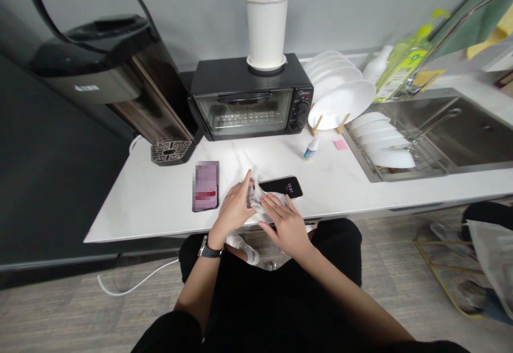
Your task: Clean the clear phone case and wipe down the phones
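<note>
A crumpled white cloth or tissue is bunched between my two hands near the counter's front edge. My left hand cups it from the left, fingers gathered and pointing up and away, thumb against its near side. My right hand lies over the right part of the cloth, fingers stretched flat and thumb apart. Partly under the cloth, a black phone rests on the counter, with "13:51" lit on its screen. To the left of my left hand lies a second phone, its lit screen pixelated.
Behind my hands stand a toaster oven with a white utensil pot on top, and a tall water dispenser. A small bottle, a pink sticky note, racked plates and a sink are rightward.
</note>
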The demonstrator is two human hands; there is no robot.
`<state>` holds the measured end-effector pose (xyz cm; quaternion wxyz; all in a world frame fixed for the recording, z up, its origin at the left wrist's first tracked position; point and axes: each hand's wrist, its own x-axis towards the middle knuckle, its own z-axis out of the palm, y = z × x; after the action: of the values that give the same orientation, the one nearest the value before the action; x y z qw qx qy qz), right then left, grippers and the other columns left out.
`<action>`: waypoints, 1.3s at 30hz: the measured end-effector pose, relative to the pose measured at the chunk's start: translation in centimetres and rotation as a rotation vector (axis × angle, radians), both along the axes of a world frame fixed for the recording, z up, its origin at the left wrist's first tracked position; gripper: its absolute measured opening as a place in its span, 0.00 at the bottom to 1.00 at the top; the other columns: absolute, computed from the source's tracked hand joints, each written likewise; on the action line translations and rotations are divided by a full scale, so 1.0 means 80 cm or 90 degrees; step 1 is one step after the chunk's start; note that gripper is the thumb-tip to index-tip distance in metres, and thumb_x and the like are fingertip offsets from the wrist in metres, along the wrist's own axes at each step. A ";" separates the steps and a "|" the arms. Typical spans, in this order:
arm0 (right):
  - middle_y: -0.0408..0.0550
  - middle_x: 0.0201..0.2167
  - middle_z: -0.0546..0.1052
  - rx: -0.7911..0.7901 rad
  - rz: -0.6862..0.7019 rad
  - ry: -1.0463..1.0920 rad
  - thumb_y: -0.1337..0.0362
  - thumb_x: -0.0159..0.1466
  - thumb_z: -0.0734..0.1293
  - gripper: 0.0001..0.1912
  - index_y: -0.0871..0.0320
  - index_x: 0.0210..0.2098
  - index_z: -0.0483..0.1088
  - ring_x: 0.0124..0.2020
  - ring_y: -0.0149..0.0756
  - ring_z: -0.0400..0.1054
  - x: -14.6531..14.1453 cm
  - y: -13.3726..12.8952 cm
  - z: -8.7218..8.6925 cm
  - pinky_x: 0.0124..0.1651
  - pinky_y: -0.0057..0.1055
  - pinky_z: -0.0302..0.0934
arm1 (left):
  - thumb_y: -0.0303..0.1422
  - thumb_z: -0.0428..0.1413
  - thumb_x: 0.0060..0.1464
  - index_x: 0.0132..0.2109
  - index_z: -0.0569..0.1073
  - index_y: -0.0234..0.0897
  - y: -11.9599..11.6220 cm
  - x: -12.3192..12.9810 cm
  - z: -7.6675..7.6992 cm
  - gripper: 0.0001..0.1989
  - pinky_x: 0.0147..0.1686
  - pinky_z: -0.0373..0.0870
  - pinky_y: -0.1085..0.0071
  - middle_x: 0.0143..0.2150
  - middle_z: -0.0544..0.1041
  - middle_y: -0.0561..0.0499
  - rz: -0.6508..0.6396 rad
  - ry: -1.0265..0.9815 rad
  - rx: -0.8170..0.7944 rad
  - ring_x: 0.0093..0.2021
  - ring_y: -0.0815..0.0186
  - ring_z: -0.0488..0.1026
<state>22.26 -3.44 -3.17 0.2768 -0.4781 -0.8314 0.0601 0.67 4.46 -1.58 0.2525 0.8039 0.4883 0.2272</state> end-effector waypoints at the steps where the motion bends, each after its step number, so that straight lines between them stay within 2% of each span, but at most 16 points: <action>1: 0.55 0.77 0.74 0.002 -0.020 -0.012 0.52 0.84 0.61 0.30 0.54 0.81 0.65 0.78 0.53 0.70 0.014 -0.005 0.001 0.82 0.66 0.62 | 0.27 0.69 0.60 0.89 0.36 0.44 0.000 0.001 0.000 0.64 0.77 0.69 0.47 0.75 0.78 0.39 -0.004 -0.006 0.005 0.76 0.46 0.74; 3: 0.51 0.78 0.73 0.002 -0.078 -0.040 0.54 0.84 0.59 0.29 0.46 0.82 0.63 0.79 0.51 0.69 0.040 -0.008 0.003 0.81 0.65 0.64 | 0.31 0.73 0.60 0.89 0.35 0.46 0.001 0.002 0.000 0.67 0.77 0.68 0.46 0.74 0.79 0.40 -0.011 -0.017 0.013 0.77 0.46 0.74; 5: 0.51 0.79 0.71 0.005 -0.139 -0.059 0.55 0.84 0.59 0.29 0.45 0.82 0.64 0.80 0.52 0.68 0.057 -0.002 0.003 0.80 0.64 0.67 | 0.34 0.76 0.59 0.88 0.34 0.49 0.001 0.002 -0.001 0.70 0.77 0.68 0.45 0.74 0.80 0.41 -0.012 -0.026 0.021 0.77 0.45 0.74; 7: 0.56 0.79 0.70 0.012 -0.179 -0.067 0.54 0.84 0.60 0.30 0.51 0.81 0.65 0.80 0.56 0.67 0.060 0.011 0.002 0.79 0.64 0.68 | 0.36 0.77 0.58 0.88 0.33 0.51 0.001 0.002 -0.002 0.72 0.78 0.67 0.44 0.74 0.80 0.42 -0.008 -0.029 0.023 0.77 0.45 0.74; 9: 0.64 0.78 0.71 0.022 -0.190 -0.065 0.52 0.83 0.63 0.32 0.61 0.80 0.67 0.79 0.61 0.68 0.048 0.028 0.000 0.78 0.65 0.67 | 0.37 0.77 0.59 0.88 0.31 0.50 0.002 0.001 -0.002 0.72 0.78 0.66 0.44 0.74 0.80 0.41 -0.008 -0.029 0.020 0.78 0.45 0.73; 12: 0.72 0.75 0.73 0.035 -0.139 -0.049 0.47 0.81 0.66 0.37 0.72 0.75 0.70 0.77 0.65 0.71 0.010 0.048 -0.002 0.78 0.66 0.66 | 0.39 0.75 0.60 0.89 0.33 0.45 0.003 0.000 -0.002 0.70 0.78 0.66 0.43 0.75 0.78 0.36 -0.009 -0.016 0.004 0.78 0.44 0.73; 16: 0.73 0.73 0.76 0.042 -0.022 -0.014 0.43 0.81 0.64 0.39 0.74 0.72 0.73 0.76 0.63 0.73 -0.034 0.040 -0.003 0.79 0.65 0.66 | 0.33 0.70 0.61 0.89 0.38 0.37 0.003 -0.002 0.000 0.63 0.76 0.69 0.41 0.77 0.75 0.31 0.009 0.014 -0.024 0.76 0.40 0.74; 18: 0.69 0.73 0.77 0.041 0.007 0.005 0.41 0.82 0.62 0.39 0.71 0.72 0.73 0.76 0.61 0.73 -0.039 0.024 -0.004 0.78 0.65 0.67 | 0.30 0.67 0.61 0.89 0.36 0.40 0.003 -0.002 0.001 0.63 0.77 0.70 0.42 0.77 0.76 0.34 0.000 0.001 -0.018 0.76 0.42 0.74; 21: 0.60 0.74 0.77 0.034 -0.007 0.026 0.45 0.83 0.60 0.34 0.62 0.76 0.71 0.75 0.56 0.74 -0.018 -0.001 -0.003 0.78 0.66 0.68 | 0.31 0.69 0.59 0.89 0.34 0.43 0.001 -0.001 0.002 0.66 0.77 0.70 0.42 0.76 0.77 0.36 -0.017 -0.021 0.003 0.75 0.43 0.75; 25: 0.50 0.76 0.75 0.003 -0.091 0.001 0.51 0.84 0.60 0.28 0.43 0.80 0.66 0.77 0.51 0.71 0.034 -0.013 0.002 0.81 0.64 0.66 | 0.34 0.72 0.60 0.89 0.34 0.45 0.001 0.000 0.003 0.68 0.78 0.68 0.43 0.75 0.78 0.38 -0.019 -0.022 0.010 0.77 0.43 0.73; 27: 0.49 0.77 0.73 -0.014 -0.155 -0.023 0.53 0.84 0.59 0.28 0.40 0.80 0.67 0.79 0.51 0.70 0.054 -0.007 0.005 0.81 0.63 0.65 | 0.36 0.73 0.60 0.88 0.34 0.45 0.001 0.001 0.004 0.68 0.78 0.66 0.43 0.75 0.78 0.39 -0.016 -0.021 0.007 0.78 0.44 0.72; 28: 0.51 0.77 0.73 -0.015 -0.184 -0.032 0.53 0.84 0.59 0.28 0.43 0.80 0.68 0.79 0.53 0.69 0.060 0.000 0.006 0.81 0.64 0.65 | 0.37 0.74 0.60 0.88 0.34 0.45 0.002 0.002 0.004 0.68 0.78 0.65 0.43 0.75 0.78 0.39 -0.014 -0.018 0.004 0.78 0.44 0.72; 30: 0.59 0.77 0.72 -0.011 -0.221 -0.042 0.53 0.83 0.61 0.29 0.55 0.79 0.69 0.79 0.58 0.69 0.058 0.016 0.006 0.81 0.66 0.65 | 0.38 0.74 0.61 0.88 0.33 0.46 0.002 0.003 0.005 0.69 0.79 0.64 0.44 0.75 0.78 0.40 -0.012 -0.013 -0.003 0.79 0.45 0.72; 33: 0.72 0.77 0.71 -0.012 -0.203 -0.037 0.49 0.81 0.66 0.36 0.71 0.77 0.70 0.79 0.65 0.69 0.028 0.041 0.005 0.80 0.66 0.64 | 0.38 0.73 0.61 0.88 0.32 0.47 0.002 0.002 0.005 0.68 0.79 0.64 0.44 0.75 0.78 0.40 -0.017 -0.012 -0.005 0.78 0.45 0.72; 36: 0.75 0.75 0.73 -0.017 -0.103 -0.017 0.46 0.79 0.69 0.38 0.73 0.74 0.72 0.77 0.65 0.71 -0.015 0.049 0.005 0.81 0.64 0.62 | 0.39 0.72 0.62 0.89 0.36 0.39 0.002 0.000 0.005 0.66 0.78 0.66 0.42 0.76 0.77 0.34 -0.006 0.007 -0.015 0.77 0.41 0.73; 39: 0.70 0.74 0.75 -0.010 -0.022 0.003 0.44 0.80 0.67 0.37 0.69 0.74 0.73 0.77 0.62 0.71 -0.040 0.035 0.004 0.81 0.63 0.63 | 0.33 0.68 0.60 0.89 0.38 0.36 0.001 -0.001 0.006 0.64 0.76 0.69 0.40 0.76 0.76 0.31 0.006 0.018 -0.030 0.76 0.38 0.74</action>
<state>19.08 -0.68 -2.86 0.2758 -0.4942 -0.8220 0.0632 0.59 4.57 -1.07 0.2634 0.7984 0.5010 0.2053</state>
